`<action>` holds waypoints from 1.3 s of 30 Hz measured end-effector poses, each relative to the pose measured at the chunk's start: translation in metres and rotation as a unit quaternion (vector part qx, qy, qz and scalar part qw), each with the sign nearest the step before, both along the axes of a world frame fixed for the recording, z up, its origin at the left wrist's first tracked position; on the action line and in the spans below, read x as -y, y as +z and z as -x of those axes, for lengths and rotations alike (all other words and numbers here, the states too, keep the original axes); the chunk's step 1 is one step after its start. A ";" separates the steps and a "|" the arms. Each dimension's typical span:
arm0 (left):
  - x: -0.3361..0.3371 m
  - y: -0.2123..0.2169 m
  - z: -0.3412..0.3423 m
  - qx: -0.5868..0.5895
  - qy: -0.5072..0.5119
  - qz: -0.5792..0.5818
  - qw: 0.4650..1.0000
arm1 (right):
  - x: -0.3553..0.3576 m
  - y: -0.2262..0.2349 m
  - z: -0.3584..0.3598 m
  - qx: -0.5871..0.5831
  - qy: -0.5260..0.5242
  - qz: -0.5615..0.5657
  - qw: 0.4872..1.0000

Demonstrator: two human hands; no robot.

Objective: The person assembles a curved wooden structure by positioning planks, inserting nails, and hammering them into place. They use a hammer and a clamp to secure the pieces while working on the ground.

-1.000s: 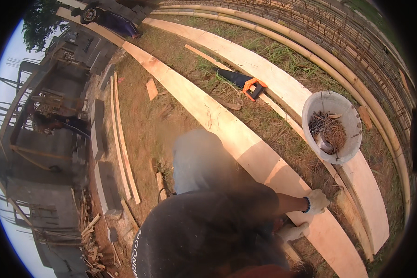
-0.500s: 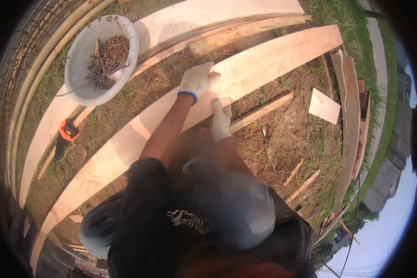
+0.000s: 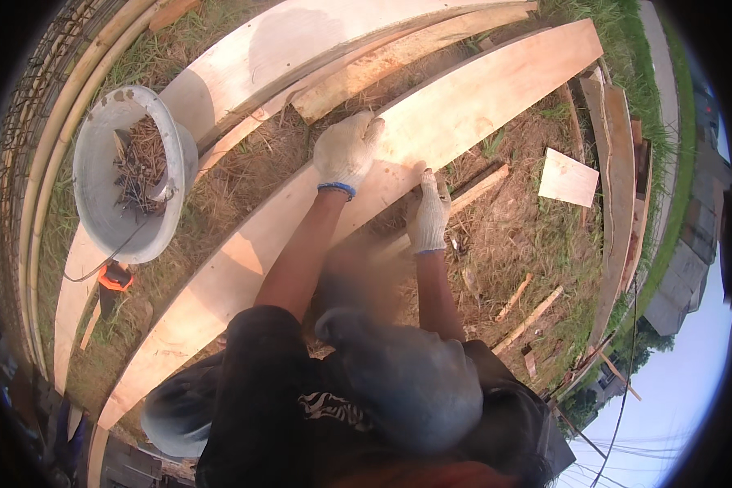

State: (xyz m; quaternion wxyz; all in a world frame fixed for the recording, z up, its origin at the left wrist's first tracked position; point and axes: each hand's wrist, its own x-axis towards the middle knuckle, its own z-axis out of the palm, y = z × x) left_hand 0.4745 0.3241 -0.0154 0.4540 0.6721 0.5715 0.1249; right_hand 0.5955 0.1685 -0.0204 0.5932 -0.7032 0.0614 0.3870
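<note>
A long plywood board (image 3: 256,236) runs diagonally in front of me, from the lower left to the upper right. My left hand (image 3: 346,153), in a pale knit work glove with a blue cuff, is closed over its far edge. The thumb rests on the top face, and the other fingertips are out of sight beyond the edge. At the near edge, my right hand (image 3: 429,215), gloved too, has its thumb tip against the board. Its other fingers curl down beside the edge, partly hidden.
A white bucket (image 3: 89,191) of rusty nails stands at the left, with an orange-handled saw (image 3: 115,278) below it. More planks (image 3: 301,37) lie beyond the board. Stacked timber (image 3: 618,175) and a square plywood offcut (image 3: 569,177) are at the right. Several wood strips (image 3: 529,320) lie on the dirt.
My right hand has moved right along the near edge, away from my left hand. The left stays at the far edge. The whole view has shifted, and the bucket appears lower and further left.
</note>
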 end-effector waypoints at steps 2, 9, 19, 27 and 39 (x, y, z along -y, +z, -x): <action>-0.002 0.007 -0.005 -0.006 -0.004 0.024 1.000 | -0.015 -0.001 -0.015 -0.002 -0.030 -0.045 0.999; 0.002 0.001 0.000 -0.029 0.019 0.002 0.999 | -0.050 -0.009 -0.008 -0.069 -0.045 -0.063 0.995; 0.007 -0.006 0.036 -0.053 -0.040 0.012 0.998 | -0.049 -0.005 -0.014 -0.006 0.042 0.059 0.997; 0.080 0.014 0.213 -0.119 0.042 0.069 0.990 | -0.051 0.007 -0.009 0.151 0.140 0.117 0.972; 0.143 -0.007 0.293 -0.253 0.174 -0.111 0.945 | -0.071 0.046 0.055 0.345 0.058 0.233 0.907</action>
